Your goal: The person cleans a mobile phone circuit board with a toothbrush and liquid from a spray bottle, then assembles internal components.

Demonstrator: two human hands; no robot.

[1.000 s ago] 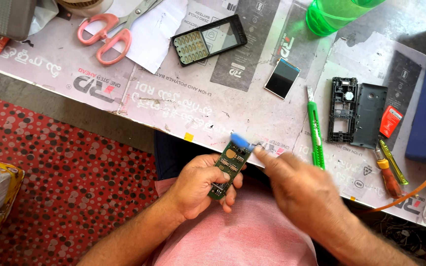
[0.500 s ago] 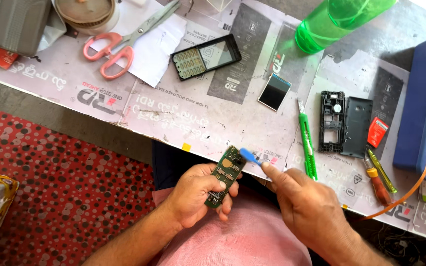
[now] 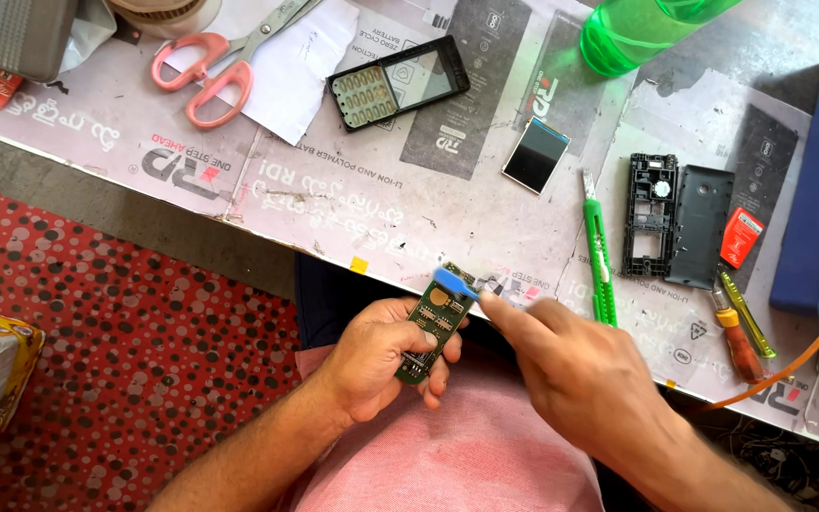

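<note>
Left hand (image 3: 376,365): palm up, grip clamped round green circuit board (image 3: 436,322).
Right hand (image 3: 585,379): fingers pinching blue tool (image 3: 454,283) on the board's top end.

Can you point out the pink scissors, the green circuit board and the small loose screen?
pink scissors (image 3: 209,78), head view, pink handles.
green circuit board (image 3: 434,322), head view, its middle.
small loose screen (image 3: 536,155), head view, dark glass.

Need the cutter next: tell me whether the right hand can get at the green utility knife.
Probably yes: the green utility knife lies uncovered on the table just beyond the right hand, but its fingers hold a blue tool.
</note>
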